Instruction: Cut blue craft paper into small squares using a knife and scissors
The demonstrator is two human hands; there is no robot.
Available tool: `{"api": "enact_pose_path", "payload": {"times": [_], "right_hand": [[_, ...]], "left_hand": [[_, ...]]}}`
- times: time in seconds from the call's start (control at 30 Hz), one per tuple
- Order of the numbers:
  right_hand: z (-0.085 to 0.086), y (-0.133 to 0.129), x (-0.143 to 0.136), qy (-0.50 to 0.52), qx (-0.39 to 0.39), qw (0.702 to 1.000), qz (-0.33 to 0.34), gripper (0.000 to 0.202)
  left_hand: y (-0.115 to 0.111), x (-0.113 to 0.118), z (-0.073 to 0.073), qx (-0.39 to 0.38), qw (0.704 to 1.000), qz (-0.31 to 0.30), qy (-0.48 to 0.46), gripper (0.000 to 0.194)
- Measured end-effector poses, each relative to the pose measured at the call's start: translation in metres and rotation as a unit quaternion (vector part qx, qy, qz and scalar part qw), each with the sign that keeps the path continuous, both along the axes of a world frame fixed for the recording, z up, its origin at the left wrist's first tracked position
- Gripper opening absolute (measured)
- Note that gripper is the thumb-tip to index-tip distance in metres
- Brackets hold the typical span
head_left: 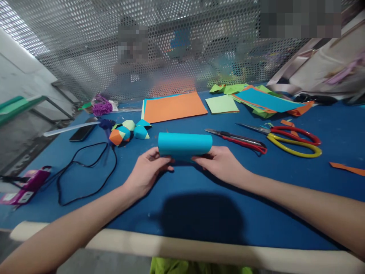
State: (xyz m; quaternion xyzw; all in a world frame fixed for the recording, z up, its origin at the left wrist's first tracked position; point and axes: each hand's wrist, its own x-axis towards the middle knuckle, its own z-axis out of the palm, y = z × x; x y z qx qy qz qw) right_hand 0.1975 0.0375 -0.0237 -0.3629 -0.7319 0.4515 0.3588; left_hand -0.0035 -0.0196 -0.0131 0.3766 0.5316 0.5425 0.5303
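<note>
A sheet of blue paper point(185, 143), curled over into a tube shape, is held just above the blue table by both hands. My left hand point(149, 165) pinches its left end, thumb along the lower edge. At the right end, my right hand point(221, 161) grips it the same way, fingers partly hidden behind the paper. A box cutter point(238, 140) with a red handle lies right of the paper. Beyond it rest scissors point(285, 137) with one red and one yellow handle loop. Small folded paper pieces point(127, 131) in orange, blue and pale green sit to the left.
Orange sheets point(175, 108) and a pale green paper stack point(222, 104) lie at the back, before a perforated metal panel point(171, 57). On the left are a glue gun point(107, 125), its black cord, a phone point(82, 130) and a purple power strip point(28, 186).
</note>
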Motion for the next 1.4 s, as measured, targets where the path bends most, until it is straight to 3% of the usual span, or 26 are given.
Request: {"api": "enact_pose_path", "payload": {"times": [0.1, 0.23, 0.33, 0.47, 0.6, 0.7, 0.83, 0.93, 1.07, 1.4], "right_hand": [[-0.008, 0.009, 0.004, -0.009, 0.052, 0.998, 0.016, 0.016], [-0.016, 0.013, 0.007, -0.052, 0.066, 0.996, 0.038, 0.018], [-0.019, 0.015, 0.009, -0.107, 0.088, 0.990, 0.023, 0.013], [-0.021, 0.017, 0.010, -0.093, 0.143, 0.985, 0.039, 0.014], [-0.020, 0.018, 0.008, -0.076, 0.138, 0.987, 0.042, 0.019], [-0.012, 0.014, 0.007, -0.059, 0.086, 0.994, 0.031, 0.015], [0.007, 0.005, 0.004, -0.012, -0.119, 0.992, 0.023, 0.018], [0.014, -0.002, -0.001, 0.049, -0.242, 0.969, 0.012, 0.030], [0.011, -0.008, -0.008, 0.100, -0.330, 0.939, 0.009, 0.037], [0.007, -0.014, -0.011, 0.131, -0.355, 0.925, 0.008, 0.038]], "left_hand": [[0.004, -0.012, 0.002, 0.039, 0.986, -0.012, 0.161, 0.021], [0.004, -0.020, 0.001, 0.103, 0.933, -0.043, 0.342, 0.008], [0.004, -0.023, -0.005, 0.114, 0.903, -0.060, 0.410, 0.009], [0.006, -0.025, -0.009, 0.117, 0.892, -0.071, 0.431, 0.012], [0.007, -0.024, -0.008, 0.130, 0.896, -0.079, 0.417, 0.006], [0.007, -0.021, -0.003, 0.088, 0.930, -0.051, 0.354, 0.009], [0.004, -0.013, 0.009, 0.020, 0.996, 0.004, 0.084, 0.025], [-0.002, -0.003, 0.015, -0.065, 0.996, -0.035, -0.058, 0.034], [-0.013, 0.011, 0.011, -0.125, 0.982, -0.131, -0.051, 0.038], [-0.018, 0.019, 0.003, -0.132, 0.983, -0.123, -0.037, 0.035]]}}
